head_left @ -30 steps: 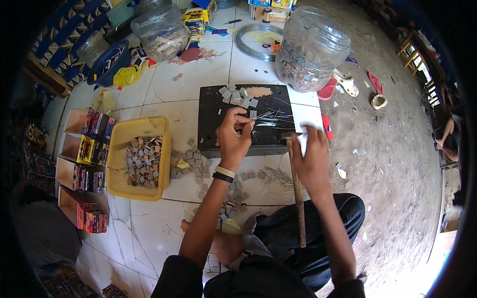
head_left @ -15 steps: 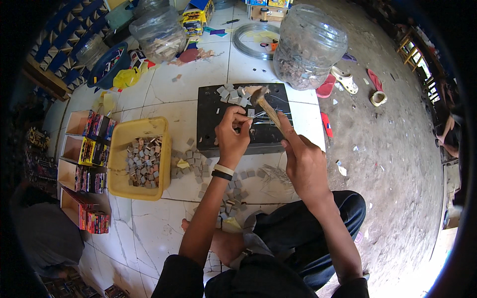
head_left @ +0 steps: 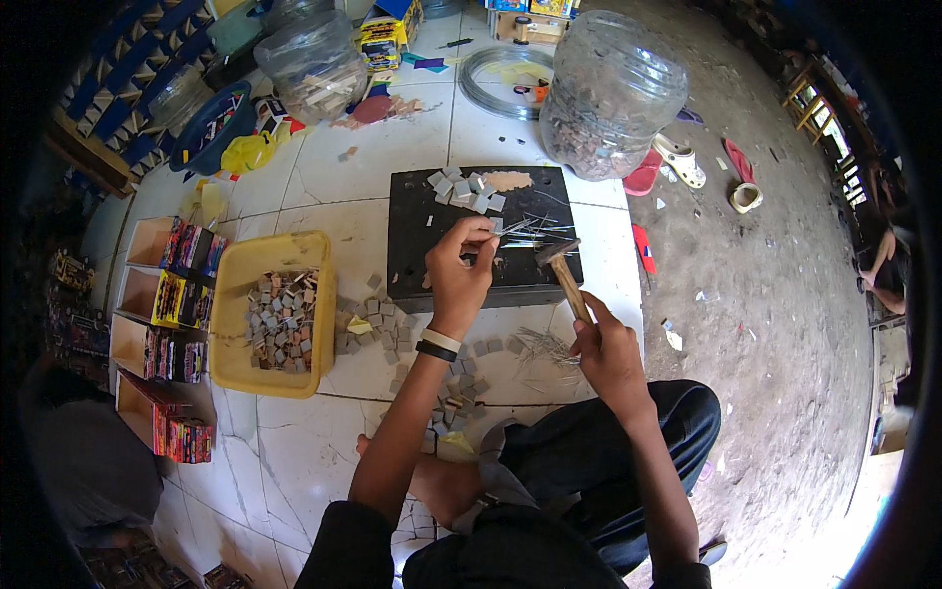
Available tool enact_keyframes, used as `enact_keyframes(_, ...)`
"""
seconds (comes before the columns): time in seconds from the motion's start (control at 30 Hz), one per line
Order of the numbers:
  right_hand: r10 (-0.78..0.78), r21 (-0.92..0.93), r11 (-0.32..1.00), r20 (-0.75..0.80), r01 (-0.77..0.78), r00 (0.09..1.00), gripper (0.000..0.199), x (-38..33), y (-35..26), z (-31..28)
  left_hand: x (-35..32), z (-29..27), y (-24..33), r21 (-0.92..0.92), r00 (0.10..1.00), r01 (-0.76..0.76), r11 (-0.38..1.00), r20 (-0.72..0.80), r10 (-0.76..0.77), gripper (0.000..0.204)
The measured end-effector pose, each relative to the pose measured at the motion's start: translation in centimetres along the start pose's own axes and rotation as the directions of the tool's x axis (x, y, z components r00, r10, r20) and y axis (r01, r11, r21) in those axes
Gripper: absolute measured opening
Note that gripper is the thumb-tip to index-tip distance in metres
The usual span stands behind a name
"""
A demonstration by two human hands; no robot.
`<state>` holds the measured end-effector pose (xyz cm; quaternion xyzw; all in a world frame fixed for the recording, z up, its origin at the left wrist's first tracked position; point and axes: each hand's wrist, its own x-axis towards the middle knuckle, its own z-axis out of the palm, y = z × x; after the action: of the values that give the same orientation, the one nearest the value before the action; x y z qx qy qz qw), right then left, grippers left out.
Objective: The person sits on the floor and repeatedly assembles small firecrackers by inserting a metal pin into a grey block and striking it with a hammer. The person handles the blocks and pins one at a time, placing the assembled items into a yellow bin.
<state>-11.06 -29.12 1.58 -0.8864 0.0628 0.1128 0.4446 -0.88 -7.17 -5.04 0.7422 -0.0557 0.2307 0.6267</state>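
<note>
My right hand [head_left: 610, 355] grips the wooden handle of a hammer [head_left: 570, 287], whose metal head is over the right edge of a black block [head_left: 417, 245]. Above that block, my left hand [head_left: 461, 273] is pinched closed beside a small grey square tile [head_left: 497, 225] and thin metal wires [head_left: 535, 228]. What lies between its fingertips is too small to make out. Several grey square tiles [head_left: 453, 187] sit at the block's far side, near a tan patch [head_left: 508, 181]. A pale band and a black band circle my left wrist.
A yellow tub [head_left: 224, 339] of small tiles stands left of the block. Loose tiles [head_left: 459, 388] and a pile of wires [head_left: 546, 349] are spread on the white floor. Beyond stand a clear plastic jar [head_left: 616, 93] and a coil [head_left: 481, 93]. Boxes of small packs [head_left: 137, 294] line the left.
The hammer and my right hand have moved down and right, off the middle of the block, uncovering the wires and tan patch. My left hand has stayed nearly in place, still pinched.
</note>
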Motion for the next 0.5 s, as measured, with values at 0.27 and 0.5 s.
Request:
enact_keyframes(0.27, -0.629, -0.316, 0.777, -0.357, 0.545, 0.69, 0.044, 4.1, -3.0, 5.0, -1.7, 1.1, 2.7, -0.107, 0.979, 0.154, 0.982, -0.118, -0.166, 0.012)
enact_keyframes(0.5, -0.439, 0.225, 0.84, -0.256, 0.494, 0.861, 0.016, 7.9, -4.6, 7.2, -1.4, -0.3, 3.6, -0.276, 0.964, 0.251, 0.928, -0.021, -0.267, 0.016)
